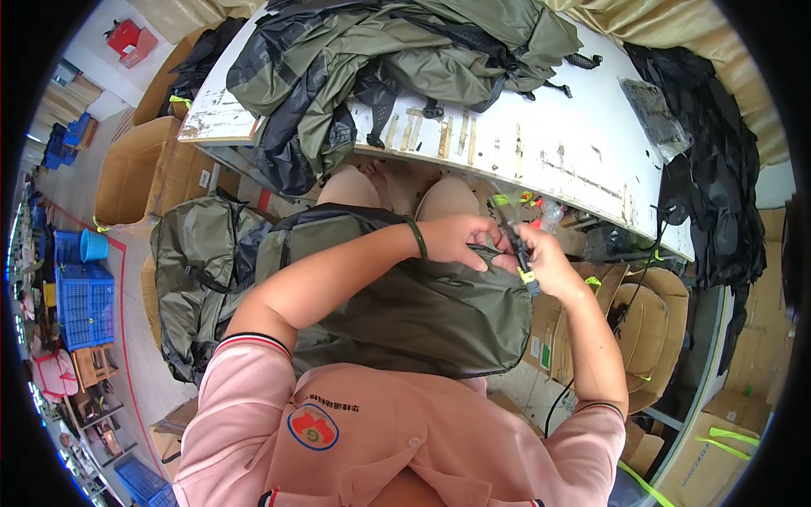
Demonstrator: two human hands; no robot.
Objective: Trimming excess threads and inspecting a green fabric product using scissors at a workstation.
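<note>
matt olive cloth bag (422,313), scuffed white board tabletop (549,144)

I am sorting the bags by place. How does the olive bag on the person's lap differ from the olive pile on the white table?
The bag on the lap is a single piece, spread fairly flat, and both hands touch its upper edge. The pile on the table is several pieces, crumpled and heaped, with no hand on it. Both are olive green with black parts.

Centre frame: your left hand (456,241) pinches the top edge of the olive bag (414,304) on your lap | your right hand (545,262) grips a black strap piece (517,245) just beside it | top: white worktable (557,144) piled with olive jackets (380,59) | left: blue crates (80,296)
</note>
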